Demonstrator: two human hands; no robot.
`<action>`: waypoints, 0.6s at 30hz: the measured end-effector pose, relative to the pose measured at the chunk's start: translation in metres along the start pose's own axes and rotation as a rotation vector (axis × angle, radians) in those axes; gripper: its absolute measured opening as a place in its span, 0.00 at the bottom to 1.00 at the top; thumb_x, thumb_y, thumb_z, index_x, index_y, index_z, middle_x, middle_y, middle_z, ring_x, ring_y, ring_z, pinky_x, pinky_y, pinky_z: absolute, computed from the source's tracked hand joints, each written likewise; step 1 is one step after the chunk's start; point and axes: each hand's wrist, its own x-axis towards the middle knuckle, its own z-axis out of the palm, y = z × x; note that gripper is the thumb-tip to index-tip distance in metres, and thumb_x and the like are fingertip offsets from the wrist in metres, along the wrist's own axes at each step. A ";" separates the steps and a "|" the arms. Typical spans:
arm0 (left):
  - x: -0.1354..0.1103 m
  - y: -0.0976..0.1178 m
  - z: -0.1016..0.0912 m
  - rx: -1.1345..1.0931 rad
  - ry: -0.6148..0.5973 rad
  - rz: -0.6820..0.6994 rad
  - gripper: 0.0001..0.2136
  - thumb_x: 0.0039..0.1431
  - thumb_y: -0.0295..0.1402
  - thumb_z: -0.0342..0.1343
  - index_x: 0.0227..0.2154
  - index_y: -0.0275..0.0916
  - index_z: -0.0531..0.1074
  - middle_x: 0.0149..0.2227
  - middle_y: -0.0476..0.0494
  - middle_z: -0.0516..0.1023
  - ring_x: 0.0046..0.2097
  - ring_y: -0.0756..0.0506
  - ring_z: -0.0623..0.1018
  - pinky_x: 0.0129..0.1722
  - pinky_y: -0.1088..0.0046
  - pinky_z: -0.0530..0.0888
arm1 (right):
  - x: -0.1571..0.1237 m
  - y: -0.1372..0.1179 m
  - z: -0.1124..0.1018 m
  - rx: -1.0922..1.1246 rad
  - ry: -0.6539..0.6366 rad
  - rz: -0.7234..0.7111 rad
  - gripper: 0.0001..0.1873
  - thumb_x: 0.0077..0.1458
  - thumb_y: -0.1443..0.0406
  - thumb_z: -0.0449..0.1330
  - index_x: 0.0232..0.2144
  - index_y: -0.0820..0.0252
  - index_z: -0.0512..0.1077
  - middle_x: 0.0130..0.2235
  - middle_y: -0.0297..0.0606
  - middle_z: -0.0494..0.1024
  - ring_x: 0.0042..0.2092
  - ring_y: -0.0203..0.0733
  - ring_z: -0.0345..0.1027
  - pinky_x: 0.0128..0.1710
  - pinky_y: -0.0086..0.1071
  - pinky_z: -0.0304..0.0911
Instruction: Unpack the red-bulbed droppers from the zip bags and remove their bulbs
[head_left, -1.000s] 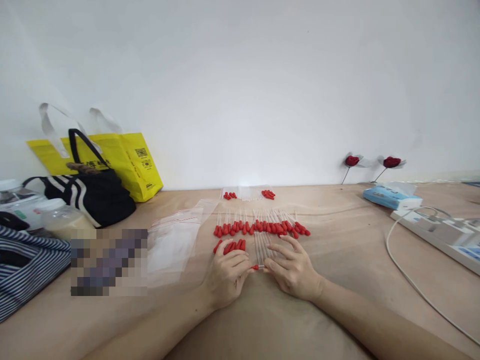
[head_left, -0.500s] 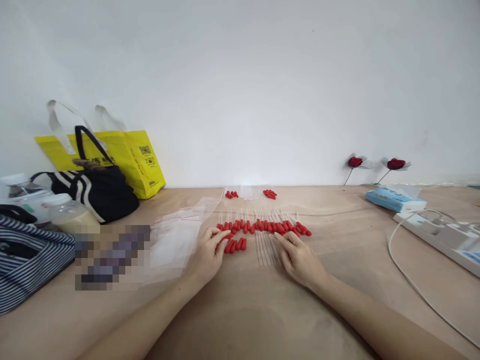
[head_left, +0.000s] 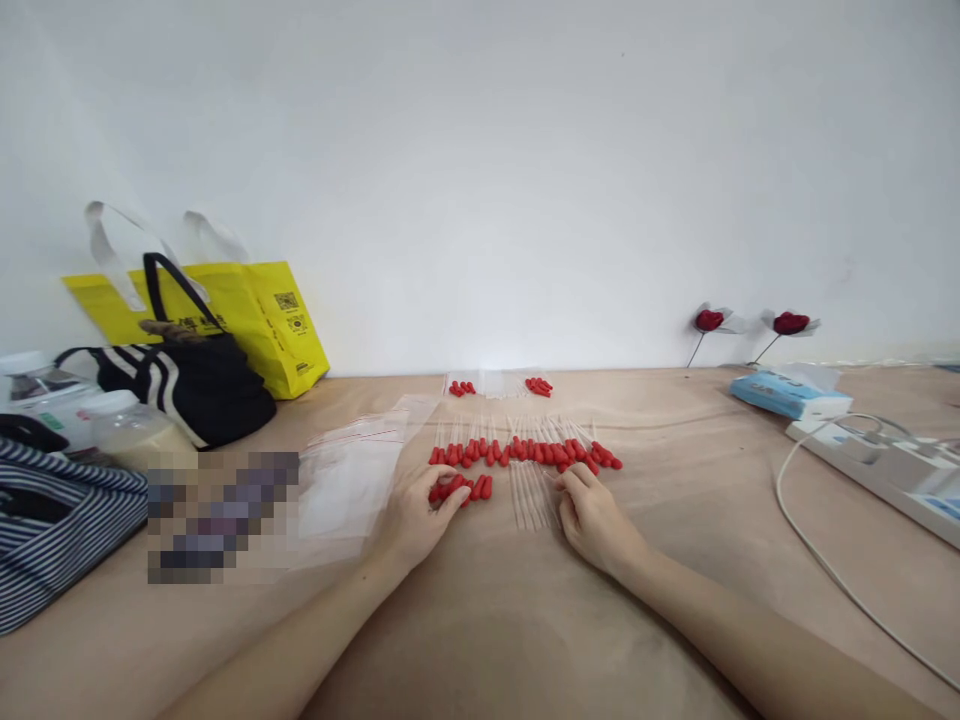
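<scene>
My left hand (head_left: 416, 510) curls its thumb and fingers around red rubber dropper bulbs (head_left: 454, 487) in a small front group, some partly hidden by the fingers. My right hand (head_left: 592, 515) is closed in a pinch at the right side of several clear thin dropper tubes (head_left: 531, 497) lying side by side. A slim clear tube seems to be between its fingertips, though it is hard to make out. Just beyond both hands runs a row of droppers (head_left: 525, 450), red bulbs toward me and clear stems pointing to the wall.
Flat clear zip bags (head_left: 349, 480) lie left of my left hand. Bagged red bulbs (head_left: 538, 387) rest near the wall. Yellow (head_left: 277, 340) and black bags (head_left: 225, 390) and jars (head_left: 142, 435) stand left. Right are a tissue pack (head_left: 787, 395), power strip (head_left: 870, 470) and cable (head_left: 795, 545).
My left hand has lowered a bulb toward the small front group, and its fingers now surround bulbs there. The right hand has barely moved, shifting slightly at the tubes.
</scene>
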 end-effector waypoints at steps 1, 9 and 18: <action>0.001 -0.001 0.000 0.014 0.015 0.012 0.09 0.51 0.39 0.53 0.32 0.40 0.70 0.33 0.47 0.75 0.37 0.46 0.74 0.37 0.68 0.71 | 0.000 -0.001 0.001 0.005 -0.002 -0.011 0.12 0.45 0.77 0.45 0.27 0.59 0.63 0.32 0.40 0.66 0.31 0.38 0.64 0.31 0.31 0.63; 0.018 -0.014 -0.017 0.182 0.006 -0.091 0.09 0.50 0.38 0.52 0.30 0.40 0.71 0.34 0.45 0.74 0.40 0.42 0.71 0.41 0.64 0.67 | 0.003 -0.004 0.004 0.062 -0.020 -0.098 0.12 0.49 0.75 0.46 0.32 0.62 0.67 0.35 0.43 0.67 0.37 0.41 0.64 0.37 0.34 0.66; 0.051 -0.001 -0.016 0.410 -0.168 -0.211 0.12 0.46 0.46 0.53 0.24 0.43 0.73 0.35 0.45 0.73 0.42 0.38 0.69 0.42 0.57 0.62 | 0.003 -0.003 0.002 0.063 0.027 -0.146 0.11 0.54 0.72 0.46 0.34 0.61 0.68 0.35 0.43 0.70 0.36 0.40 0.66 0.36 0.34 0.66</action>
